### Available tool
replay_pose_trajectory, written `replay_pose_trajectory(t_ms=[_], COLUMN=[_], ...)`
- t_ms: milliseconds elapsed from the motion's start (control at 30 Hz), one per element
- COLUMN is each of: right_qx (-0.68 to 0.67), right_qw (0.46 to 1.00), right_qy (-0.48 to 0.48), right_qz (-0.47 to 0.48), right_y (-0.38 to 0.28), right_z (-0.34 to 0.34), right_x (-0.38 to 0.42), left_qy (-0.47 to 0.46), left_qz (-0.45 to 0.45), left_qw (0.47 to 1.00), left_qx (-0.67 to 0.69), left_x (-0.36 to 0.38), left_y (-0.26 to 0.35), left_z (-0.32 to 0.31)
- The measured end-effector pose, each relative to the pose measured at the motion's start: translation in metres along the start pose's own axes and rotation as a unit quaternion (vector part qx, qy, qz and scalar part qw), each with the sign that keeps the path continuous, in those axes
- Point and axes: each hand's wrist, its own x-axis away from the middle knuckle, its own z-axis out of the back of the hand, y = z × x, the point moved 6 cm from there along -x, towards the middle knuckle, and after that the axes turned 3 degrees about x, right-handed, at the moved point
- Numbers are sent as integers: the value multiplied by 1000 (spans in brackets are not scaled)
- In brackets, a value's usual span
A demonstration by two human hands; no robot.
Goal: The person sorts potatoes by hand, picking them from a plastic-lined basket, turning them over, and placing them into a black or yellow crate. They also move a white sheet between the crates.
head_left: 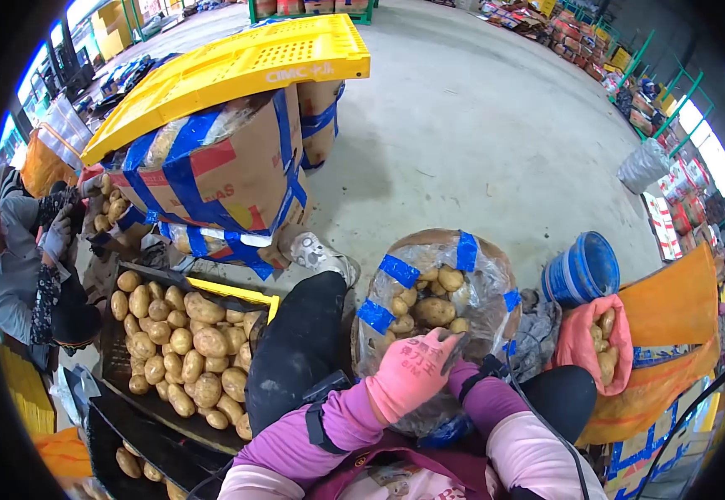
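My left hand [412,373], in a pink glove with dark lettering, reaches across in front of me with its fingers curled. Its fingertips meet a small dark piece [456,353] at the end of my right sleeve [489,402]; I cannot make out what that piece is. My right hand is mostly hidden there, and its fingers do not show. Under both hands stands a round container [496,258] lined with clear plastic and blue tape. Several potatoes [435,312] of mixed sizes lie inside it.
A crate [112,358] full of potatoes stands left of my leg. Behind it, a taped cardboard box [212,187] carries a yellow plastic pallet [237,67]. Right are a blue bucket [581,271] and a pink sack [600,346] with potatoes. A co-worker [33,258] sits far left.
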Motion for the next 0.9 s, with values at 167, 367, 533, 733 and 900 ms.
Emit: replay_pose_trajectory(t_ms=[167, 367, 533, 733, 900], right_qx=[-17, -99, -341, -692, -723], right_qw=[1000, 988, 909, 632, 593], right_qy=[20, 103, 140, 34, -18], right_qz=[-2, 62, 194, 347, 354], right_y=[6, 12, -1, -8, -25], right_z=[-15, 1, 168, 235, 224], right_x=[-5, -14, 86, 227, 238], left_qy=[-11, -3, 144, 129, -16], left_qz=[0, -1, -16, 26, 131], left_qw=[1000, 1000, 989, 935, 809], left_qx=[3, -2, 43, 329, 572], left_x=[-1, -2, -5, -11, -3], left_y=[6, 4, -6, -36, -17], left_z=[-2, -11, 5, -4, -22])
